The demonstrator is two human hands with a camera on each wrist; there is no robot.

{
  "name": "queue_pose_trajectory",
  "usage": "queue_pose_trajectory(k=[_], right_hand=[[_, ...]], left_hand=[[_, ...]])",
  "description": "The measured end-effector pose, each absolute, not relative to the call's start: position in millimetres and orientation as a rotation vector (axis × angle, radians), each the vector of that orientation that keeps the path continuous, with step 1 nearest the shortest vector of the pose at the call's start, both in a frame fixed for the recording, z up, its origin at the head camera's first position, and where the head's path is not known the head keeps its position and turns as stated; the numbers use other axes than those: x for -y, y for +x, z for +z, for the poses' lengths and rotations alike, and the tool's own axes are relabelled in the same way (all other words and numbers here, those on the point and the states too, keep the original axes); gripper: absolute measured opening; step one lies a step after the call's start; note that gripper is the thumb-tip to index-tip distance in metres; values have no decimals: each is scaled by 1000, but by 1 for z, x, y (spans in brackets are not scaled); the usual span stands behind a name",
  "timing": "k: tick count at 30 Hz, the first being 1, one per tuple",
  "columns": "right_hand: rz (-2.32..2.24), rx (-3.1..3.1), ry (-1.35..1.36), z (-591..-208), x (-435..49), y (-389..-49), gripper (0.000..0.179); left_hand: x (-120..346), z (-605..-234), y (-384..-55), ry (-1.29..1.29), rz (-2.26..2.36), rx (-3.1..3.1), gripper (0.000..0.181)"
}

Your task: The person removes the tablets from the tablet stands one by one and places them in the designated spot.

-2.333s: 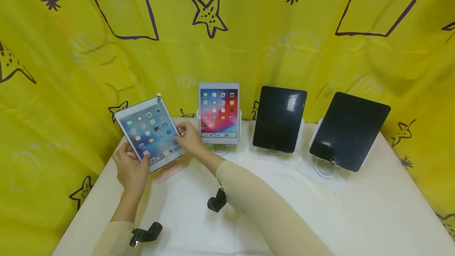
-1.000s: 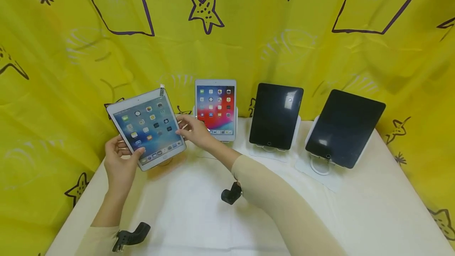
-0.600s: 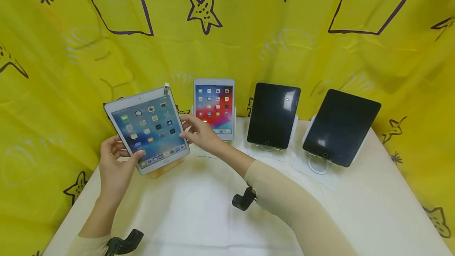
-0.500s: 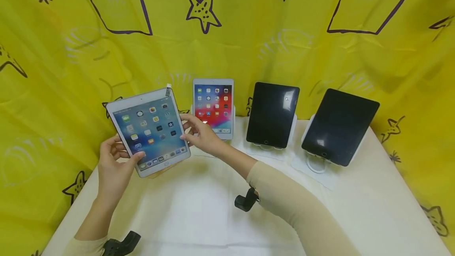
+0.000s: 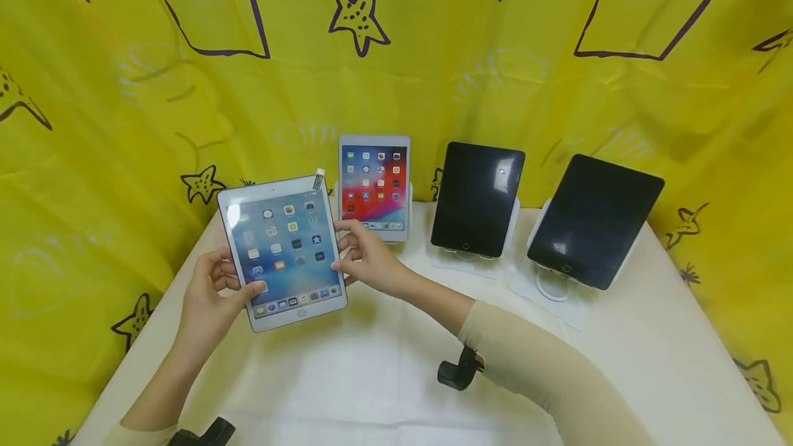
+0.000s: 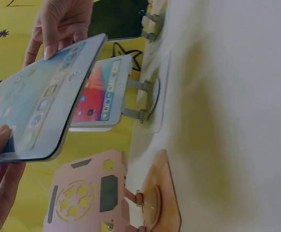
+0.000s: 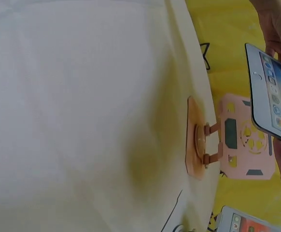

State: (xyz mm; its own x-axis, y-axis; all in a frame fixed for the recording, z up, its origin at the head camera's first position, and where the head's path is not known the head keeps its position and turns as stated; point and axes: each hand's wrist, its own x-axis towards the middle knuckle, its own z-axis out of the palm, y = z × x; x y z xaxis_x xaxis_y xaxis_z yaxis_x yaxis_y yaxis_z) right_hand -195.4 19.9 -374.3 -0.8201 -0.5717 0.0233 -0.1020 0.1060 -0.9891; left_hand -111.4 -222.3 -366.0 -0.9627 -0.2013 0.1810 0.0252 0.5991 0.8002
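A white-bordered tablet [image 5: 288, 253] with a lit blue home screen is held up by both hands, slightly tilted. My left hand [image 5: 213, 298] grips its left edge, thumb on the screen's lower corner and fingers behind. My right hand [image 5: 372, 260] pinches the right edge between thumb and fingers. A small tag [image 5: 319, 179] sticks out at the tablet's top right corner. Both wrist views show the tablet apart from a pink tablet stand [image 6: 90, 193] that bears nothing; in the head view the tablet hides this stand.
A second white tablet [image 5: 374, 184] with a red and blue screen stands right behind my right hand. Two black tablets [image 5: 477, 198] [image 5: 596, 222] lean on white stands farther right. The white tablecloth [image 5: 347, 377] meets a yellow curtain [image 5: 434, 74] at the back.
Both hands have lifted the tablet off the pink stand, first up, then right and toward me. It is now more upright in the view, clear of the stand.
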Motion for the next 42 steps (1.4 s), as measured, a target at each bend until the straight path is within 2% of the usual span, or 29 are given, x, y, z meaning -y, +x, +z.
queue_pose_trajectory(k=[14,21,31,42], right_hand=[[-1774,-1947,-361,-380,-40,-156,53],[-1783,-1882,-213,-385,-48,-142,52],[-1750,-1808,-95,-403,-55,-141,50],[-1633,-1740,24,-422,-57,-137,46]], left_hand=[[219,-367,-108,-25,-1444,2753,67],[215,-374,-111,-41,-1707,2773,67],[207,-399,-114,16,-2068,2763,72],[206,-425,-109,111,-2176,2848,72]])
